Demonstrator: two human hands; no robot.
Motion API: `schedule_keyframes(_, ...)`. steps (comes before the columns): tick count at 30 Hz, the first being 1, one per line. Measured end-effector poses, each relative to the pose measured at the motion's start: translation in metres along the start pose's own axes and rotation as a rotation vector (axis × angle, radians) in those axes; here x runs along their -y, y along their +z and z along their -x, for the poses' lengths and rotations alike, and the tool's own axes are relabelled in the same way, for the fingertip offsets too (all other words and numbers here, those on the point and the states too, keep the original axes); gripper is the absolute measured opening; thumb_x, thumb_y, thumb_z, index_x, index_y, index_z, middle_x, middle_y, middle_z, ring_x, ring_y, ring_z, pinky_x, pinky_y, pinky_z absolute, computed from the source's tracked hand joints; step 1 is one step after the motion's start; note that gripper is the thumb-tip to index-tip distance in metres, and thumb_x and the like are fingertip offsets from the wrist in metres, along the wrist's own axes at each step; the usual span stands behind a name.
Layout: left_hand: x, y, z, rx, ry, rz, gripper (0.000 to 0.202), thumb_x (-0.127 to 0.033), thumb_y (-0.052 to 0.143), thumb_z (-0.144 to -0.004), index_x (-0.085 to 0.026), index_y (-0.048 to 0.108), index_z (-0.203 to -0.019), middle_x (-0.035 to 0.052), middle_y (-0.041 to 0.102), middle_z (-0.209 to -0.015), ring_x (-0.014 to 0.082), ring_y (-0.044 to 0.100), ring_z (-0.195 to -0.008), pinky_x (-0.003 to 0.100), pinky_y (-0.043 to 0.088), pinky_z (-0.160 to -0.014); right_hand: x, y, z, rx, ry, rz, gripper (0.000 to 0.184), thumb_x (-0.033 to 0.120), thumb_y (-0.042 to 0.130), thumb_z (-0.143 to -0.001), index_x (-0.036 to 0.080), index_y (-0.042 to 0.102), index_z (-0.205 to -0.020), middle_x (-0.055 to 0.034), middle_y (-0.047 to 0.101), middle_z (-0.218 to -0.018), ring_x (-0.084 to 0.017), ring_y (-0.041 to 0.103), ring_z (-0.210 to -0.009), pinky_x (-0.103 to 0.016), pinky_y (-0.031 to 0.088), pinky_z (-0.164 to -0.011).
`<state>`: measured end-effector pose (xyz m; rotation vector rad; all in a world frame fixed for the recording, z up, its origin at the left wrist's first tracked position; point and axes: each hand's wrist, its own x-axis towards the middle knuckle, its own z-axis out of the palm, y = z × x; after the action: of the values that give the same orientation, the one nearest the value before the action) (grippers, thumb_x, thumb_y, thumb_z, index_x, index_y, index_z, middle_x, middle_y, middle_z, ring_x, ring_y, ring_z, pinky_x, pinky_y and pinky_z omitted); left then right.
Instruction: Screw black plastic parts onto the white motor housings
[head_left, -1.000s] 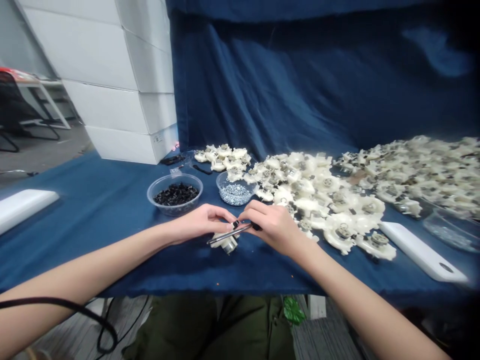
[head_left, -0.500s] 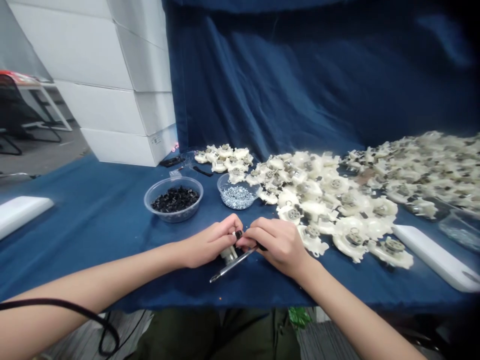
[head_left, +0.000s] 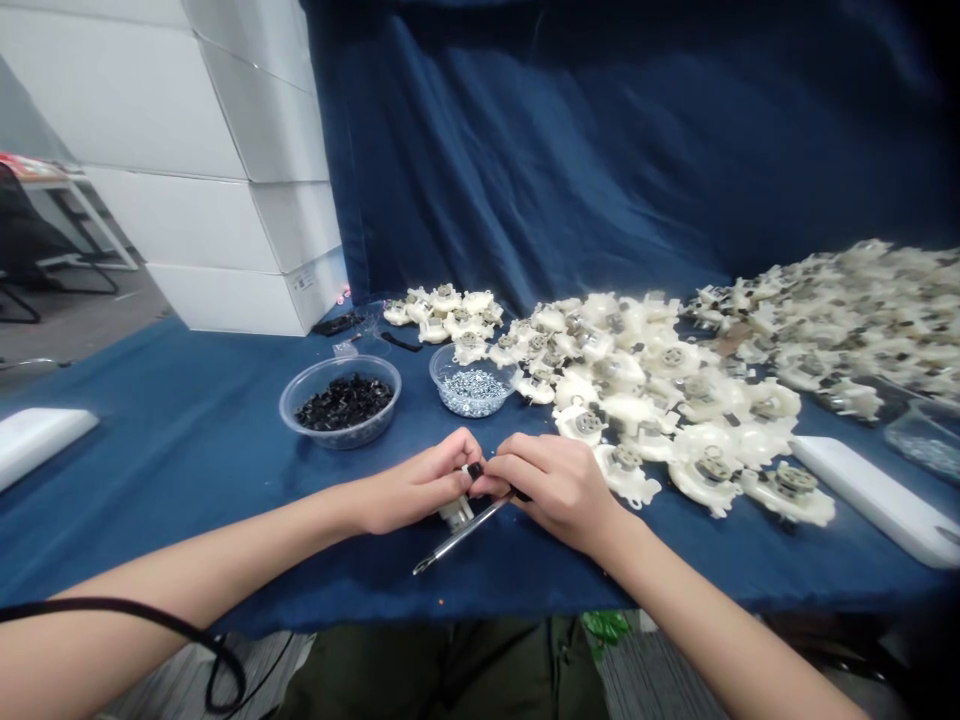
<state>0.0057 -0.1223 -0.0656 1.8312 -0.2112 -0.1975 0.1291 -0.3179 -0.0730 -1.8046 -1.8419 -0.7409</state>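
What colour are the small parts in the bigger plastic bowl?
The small parts are black, shown best in the head view.

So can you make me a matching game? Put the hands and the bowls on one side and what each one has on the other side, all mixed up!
Things:
1. Right hand
2. Left hand
3. Bigger clear bowl
4. Smaller clear bowl

What each has:
A. Tiny silver pieces
B. A screwdriver
C. Black pieces
D. A white plastic part

Right pairs: 1-B, 2-D, 3-C, 4-A.
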Motion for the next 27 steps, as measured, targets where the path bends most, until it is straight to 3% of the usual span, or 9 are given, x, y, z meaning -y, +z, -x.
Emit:
schedule_keyframes(3, 0.001, 0.000, 0.000, 0.017, -0.013, 0.056, 0.035, -0.057, 0.047, -0.098, -0.023, 0.042, -0.104, 0.0033, 0.060, -0.101, 0.0175, 0.056, -0.094, 0.031, 0.044, -0.084, -0.003, -0.002, -0.001, 0.031, 0.037, -0.039, 0.018, 0.035, 0.060, -0.098, 0.021, 0.069, -0.092, -0.0004, 0.069, -0.080, -0.010, 0.058, -0.065, -0.027, 0.034, -0.061)
schedule_keyframes(6, 0.000, 0.000, -0.001, 0.054, 0.006, 0.095, 0.032, -0.054, 0.044, -0.100, -0.023, 0.040, -0.105, 0.0067, 0.065, -0.109, 0.0185, 0.058, -0.100, 0.032, 0.044, -0.086, -0.001, -0.021, 0.001, 0.067, 0.135, -0.126, 0.015, 0.035, 0.061, -0.097, 0.022, 0.068, -0.100, 0.0015, 0.068, -0.079, -0.010, 0.062, -0.067, -0.025, 0.038, -0.062)
schedule_keyframes(7, 0.000, 0.000, -0.002, 0.066, 0.019, 0.096, 0.030, -0.052, 0.043, -0.101, -0.022, 0.040, -0.104, 0.0074, 0.065, -0.109, 0.0184, 0.058, -0.100, 0.032, 0.044, -0.087, 0.001, -0.032, 0.004, 0.099, 0.219, -0.161, 0.013, 0.033, 0.061, -0.097, 0.024, 0.067, -0.106, 0.0021, 0.070, -0.082, -0.010, 0.064, -0.070, -0.023, 0.041, -0.064)
schedule_keyframes(10, 0.002, -0.001, -0.004, 0.084, 0.062, 0.101, 0.027, -0.049, 0.042, -0.102, -0.023, 0.037, -0.101, 0.0080, 0.067, -0.107, 0.0188, 0.059, -0.100, 0.034, 0.043, -0.088, 0.012, -0.071, 0.022, 0.278, 0.647, -0.210, 0.024, 0.035, 0.058, -0.098, 0.025, 0.059, -0.120, 0.0015, 0.070, -0.084, -0.010, 0.064, -0.065, -0.019, 0.046, -0.058)
schedule_keyframes(12, 0.005, -0.001, -0.005, 0.091, 0.089, 0.128, 0.026, -0.048, 0.042, -0.102, -0.023, 0.036, -0.100, 0.0082, 0.068, -0.106, 0.0197, 0.060, -0.100, 0.037, 0.043, -0.089, 0.020, -0.092, 0.039, 0.432, 0.753, -0.308, 0.021, 0.036, 0.049, -0.102, 0.024, 0.057, -0.118, -0.0006, 0.071, -0.090, -0.010, 0.069, -0.074, -0.017, 0.055, -0.068)
schedule_keyframes(14, 0.006, -0.001, -0.006, 0.089, 0.098, 0.154, 0.024, -0.046, 0.043, -0.102, -0.023, 0.035, -0.101, 0.0087, 0.068, -0.107, 0.0206, 0.061, -0.101, 0.039, 0.043, -0.091, 0.028, -0.103, 0.057, 0.492, 0.776, -0.378, 0.027, 0.039, 0.050, -0.101, 0.027, 0.055, -0.125, -0.0007, 0.073, -0.096, -0.011, 0.072, -0.081, -0.016, 0.058, -0.073)
schedule_keyframes(17, 0.007, -0.002, -0.006, 0.087, 0.093, 0.170, 0.023, -0.045, 0.042, -0.103, -0.023, 0.035, -0.100, 0.0092, 0.068, -0.108, 0.0215, 0.062, -0.102, 0.041, 0.044, -0.093, 0.041, -0.096, 0.079, 0.389, 0.738, -0.353, 0.034, 0.037, 0.055, -0.099, 0.030, 0.056, -0.133, -0.0007, 0.076, -0.109, -0.011, 0.076, -0.092, -0.012, 0.060, -0.073)
schedule_keyframes(20, 0.007, -0.002, -0.006, 0.083, 0.093, 0.174, 0.022, -0.044, 0.042, -0.103, -0.023, 0.035, -0.100, 0.0092, 0.068, -0.107, 0.0222, 0.062, -0.105, 0.043, 0.043, -0.095, 0.056, -0.078, 0.094, 0.240, 0.638, -0.247, 0.038, 0.031, 0.059, -0.097, 0.034, 0.060, -0.135, 0.0016, 0.075, -0.123, -0.013, 0.075, -0.106, -0.012, 0.060, -0.086)
schedule_keyframes(27, 0.009, -0.001, -0.006, 0.068, 0.101, 0.203, 0.022, -0.043, 0.044, -0.102, -0.023, 0.035, -0.100, 0.0100, 0.066, -0.112, 0.0225, 0.062, -0.105, 0.043, 0.044, -0.094, 0.084, -0.045, 0.113, 0.136, 0.639, -0.190, 0.038, 0.031, 0.062, -0.095, 0.022, 0.065, -0.131, -0.0010, 0.079, -0.110, -0.012, 0.079, -0.088, -0.010, 0.060, -0.080)
